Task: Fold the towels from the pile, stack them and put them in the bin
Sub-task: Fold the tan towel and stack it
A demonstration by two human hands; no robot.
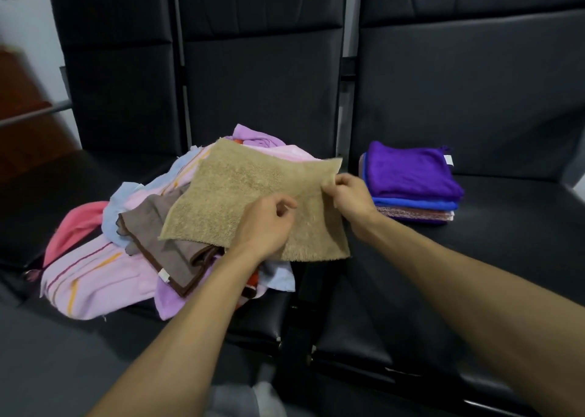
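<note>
Fingers (330,185), right hand (351,195): pinch tan towel (240,195) edge | pile (95,277) beneath | stack (411,179) beside

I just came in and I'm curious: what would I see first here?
First, the left hand and right hand gripping a fuzzy tan towel above a messy, colourful pile on the middle black seat. Then the neat folded stack, purple on top, on the seat to the right.

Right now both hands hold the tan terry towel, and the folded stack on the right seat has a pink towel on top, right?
No: the head view shows a purple towel on top of the folded stack, not pink. The left hand and right hand do hold the tan terry towel.
</note>
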